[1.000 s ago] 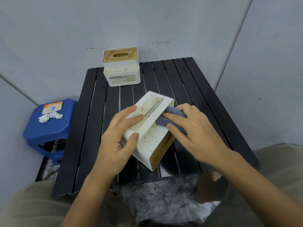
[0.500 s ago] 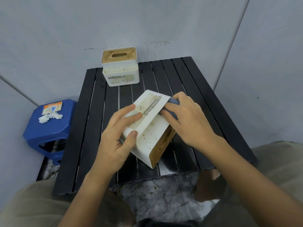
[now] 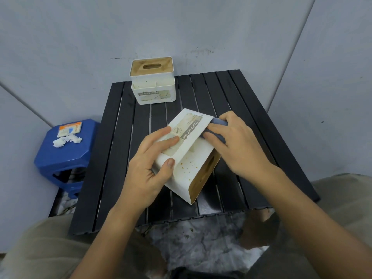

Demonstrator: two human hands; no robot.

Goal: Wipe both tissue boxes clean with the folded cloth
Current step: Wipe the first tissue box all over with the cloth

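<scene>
Left hand [image 3: 148, 168] gripping tilted tissue box [image 3: 188, 168]; right hand [image 3: 234, 144] beside it, fingers curled over blue cloth [image 3: 218, 125] against box.

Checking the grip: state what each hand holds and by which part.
Left hand grips the tipped tissue box by its labelled front end; right hand presses the folded blue cloth against the box.

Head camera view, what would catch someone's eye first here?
The tipped white tissue box mid-table, gripped by the left hand while the right hand presses a blue cloth against its far side. Brown specks dot its upper face. A second tissue box stands upright at the table's back edge.
</scene>
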